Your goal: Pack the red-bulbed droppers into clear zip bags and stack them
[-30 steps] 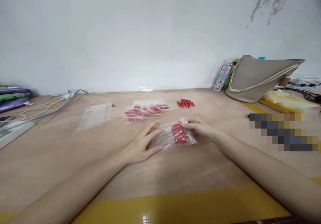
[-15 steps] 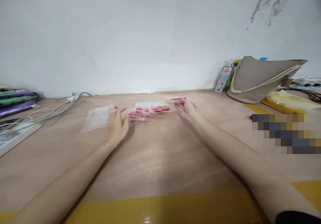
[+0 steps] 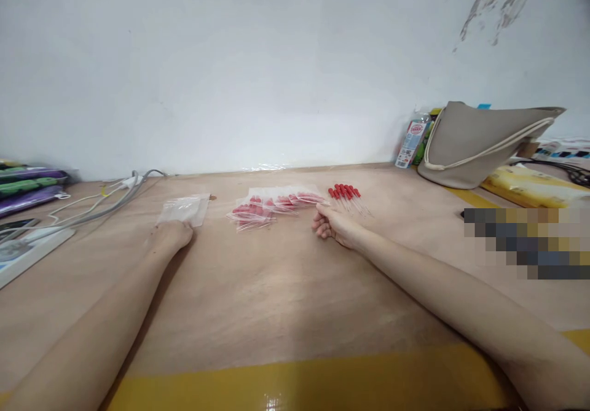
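Observation:
My left hand (image 3: 170,237) lies at the left with its fingers closed on the lower edge of clear plastic zip bags (image 3: 191,208), which lie flat and look unfilled. In the middle, several filled zip bags (image 3: 276,201) overlap in a row, with red-ended thin sticks showing through the plastic. By the right end of that row is my right hand (image 3: 335,225), its fingers curled and nothing visible in them. Just beyond it, loose red-ended sticks (image 3: 345,193) lie fanned out on the table, their thin pale ends toward me.
White and grey cables (image 3: 106,199) and a white power strip (image 3: 39,248) lie at the left, near purple and green packages (image 3: 32,187). At the right stand a grey bag (image 3: 479,144) and a bottle (image 3: 412,140), with a yellow pack (image 3: 530,187) beside them. A wall closes the back.
My left hand has moved left and toward me, from beside the filled bags onto the clear bags. My right hand has drawn back toward me, and the loose red-ended sticks now show.

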Demonstrator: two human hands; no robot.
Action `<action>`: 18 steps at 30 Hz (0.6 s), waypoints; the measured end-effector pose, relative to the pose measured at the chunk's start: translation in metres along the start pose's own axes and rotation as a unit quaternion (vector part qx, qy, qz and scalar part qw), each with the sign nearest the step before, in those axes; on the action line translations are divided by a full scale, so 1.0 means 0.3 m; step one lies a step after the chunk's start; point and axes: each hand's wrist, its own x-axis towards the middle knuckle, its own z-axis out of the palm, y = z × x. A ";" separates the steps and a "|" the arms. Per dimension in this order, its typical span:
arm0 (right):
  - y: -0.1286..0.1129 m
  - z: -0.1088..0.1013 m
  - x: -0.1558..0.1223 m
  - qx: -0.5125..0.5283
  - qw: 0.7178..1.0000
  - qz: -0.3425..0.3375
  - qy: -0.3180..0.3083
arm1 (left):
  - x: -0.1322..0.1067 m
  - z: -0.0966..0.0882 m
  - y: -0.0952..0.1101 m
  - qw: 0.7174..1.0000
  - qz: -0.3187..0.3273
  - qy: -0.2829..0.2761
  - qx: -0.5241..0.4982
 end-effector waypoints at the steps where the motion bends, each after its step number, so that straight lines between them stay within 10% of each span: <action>1: 0.005 -0.016 -0.008 -0.070 0.996 -0.043 0.036 | -0.004 -0.013 0.006 1.000 -0.028 0.002 0.009; 7: -0.014 -0.206 0.037 -0.420 0.806 -0.187 0.372 | -0.061 -0.110 0.142 0.994 -0.037 0.100 0.007; 11: -0.013 -0.311 0.100 -0.459 0.799 -0.083 0.380 | -0.136 -0.160 0.308 0.968 0.182 0.125 -0.123; 18: 0.003 -0.319 0.131 -0.488 0.792 -0.060 0.363 | -0.347 -0.123 0.536 0.831 0.493 -0.181 -0.183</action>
